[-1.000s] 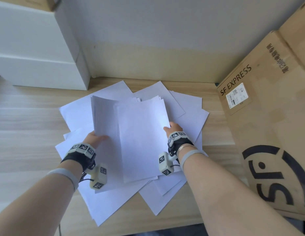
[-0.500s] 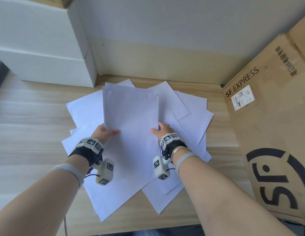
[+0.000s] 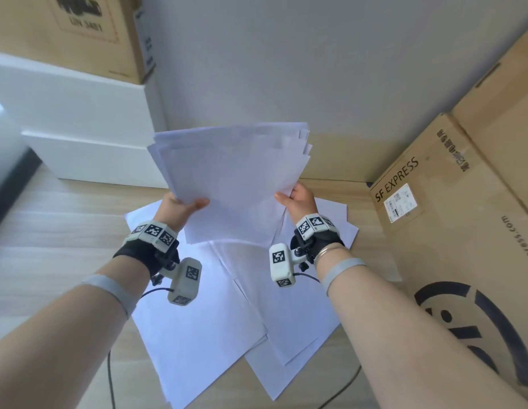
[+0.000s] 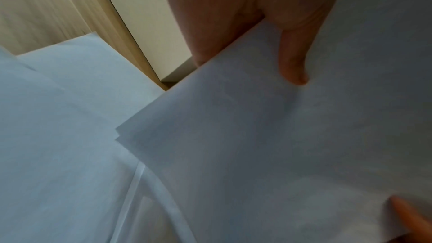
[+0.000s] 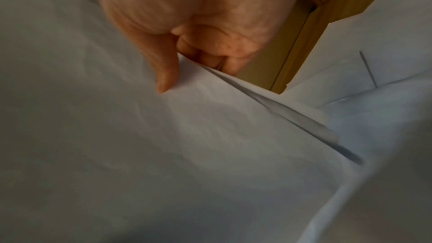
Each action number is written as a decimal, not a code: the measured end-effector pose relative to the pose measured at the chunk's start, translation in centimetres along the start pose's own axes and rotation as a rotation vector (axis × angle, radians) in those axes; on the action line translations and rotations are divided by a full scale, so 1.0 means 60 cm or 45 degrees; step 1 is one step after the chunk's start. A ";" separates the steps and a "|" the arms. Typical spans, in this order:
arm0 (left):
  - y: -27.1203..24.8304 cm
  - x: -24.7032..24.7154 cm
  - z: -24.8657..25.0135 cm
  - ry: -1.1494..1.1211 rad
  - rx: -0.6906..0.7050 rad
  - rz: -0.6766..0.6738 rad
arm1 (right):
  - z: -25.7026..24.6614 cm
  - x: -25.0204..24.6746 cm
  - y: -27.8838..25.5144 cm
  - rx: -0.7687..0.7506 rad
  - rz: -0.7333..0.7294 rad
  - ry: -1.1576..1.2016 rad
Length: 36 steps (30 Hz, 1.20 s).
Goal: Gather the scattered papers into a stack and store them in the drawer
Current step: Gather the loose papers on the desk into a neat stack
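A sheaf of white papers [image 3: 233, 178] stands raised and tilted above the desk, its top edges uneven. My left hand [image 3: 180, 206] pinches its lower left edge, thumb on the near face [image 4: 293, 62]. My right hand [image 3: 296, 197] pinches the lower right edge, thumb on the front [image 5: 164, 73] and fingers curled behind. More loose white sheets [image 3: 215, 320] lie fanned on the wooden desk [image 3: 50, 231] beneath my wrists. No drawer shows in any view.
A large SF EXPRESS cardboard box [image 3: 451, 231] stands close on the right. White boxes [image 3: 79, 128] sit at the back left with a brown carton [image 3: 88, 31] on top. A grey wall is behind. A cable [image 3: 110, 376] trails off the front edge.
Both hands have lifted the gathered sheets off the desk and tipped them upright. My view has tilted upward, showing more wall and the brown carton.
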<state>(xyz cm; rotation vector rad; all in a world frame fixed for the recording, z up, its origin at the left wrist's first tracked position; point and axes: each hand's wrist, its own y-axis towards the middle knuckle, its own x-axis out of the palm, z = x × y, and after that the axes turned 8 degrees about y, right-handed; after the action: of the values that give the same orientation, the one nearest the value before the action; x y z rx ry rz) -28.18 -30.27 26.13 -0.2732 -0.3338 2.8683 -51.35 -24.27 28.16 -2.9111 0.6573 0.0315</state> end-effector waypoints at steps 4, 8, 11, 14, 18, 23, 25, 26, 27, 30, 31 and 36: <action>-0.012 -0.007 0.014 -0.091 0.081 -0.034 | -0.011 0.004 -0.010 0.034 0.006 0.113; -0.020 -0.006 0.012 -0.161 0.144 -0.082 | -0.006 0.013 -0.017 0.064 0.032 0.132; -0.018 -0.002 0.001 -0.185 0.127 -0.082 | 0.000 0.020 -0.024 0.119 0.042 0.124; -0.008 0.012 -0.014 -0.149 0.076 -0.082 | 0.012 0.032 -0.031 0.168 0.046 0.102; 0.003 0.019 -0.032 -0.174 0.030 -0.030 | 0.032 0.038 -0.028 0.260 0.088 0.059; 0.010 0.018 -0.042 -0.155 -0.007 0.052 | 0.045 0.033 -0.019 0.297 0.146 0.060; 0.012 0.020 -0.040 -0.125 0.004 0.063 | 0.030 0.032 -0.019 0.231 0.129 0.111; 0.014 0.020 -0.039 -0.119 0.006 0.066 | 0.022 0.032 -0.018 0.184 0.128 0.143; 0.016 0.020 -0.038 -0.115 0.005 0.069 | 0.011 0.032 -0.016 0.135 0.123 0.184; 0.024 0.016 -0.040 -0.111 -0.010 0.078 | -0.024 0.035 0.003 -0.031 0.184 0.239; 0.025 0.016 -0.039 -0.110 -0.010 0.075 | -0.038 0.037 0.009 -0.070 0.211 0.260; 0.026 0.016 -0.027 -0.106 0.000 0.054 | -0.102 0.036 0.021 -0.257 0.195 0.259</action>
<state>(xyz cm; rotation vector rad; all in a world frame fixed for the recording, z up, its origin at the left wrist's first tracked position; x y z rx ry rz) -29.09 -31.14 24.06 -0.1627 -0.3472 2.9271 -50.01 -27.28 33.88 -3.0754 0.9624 -0.1936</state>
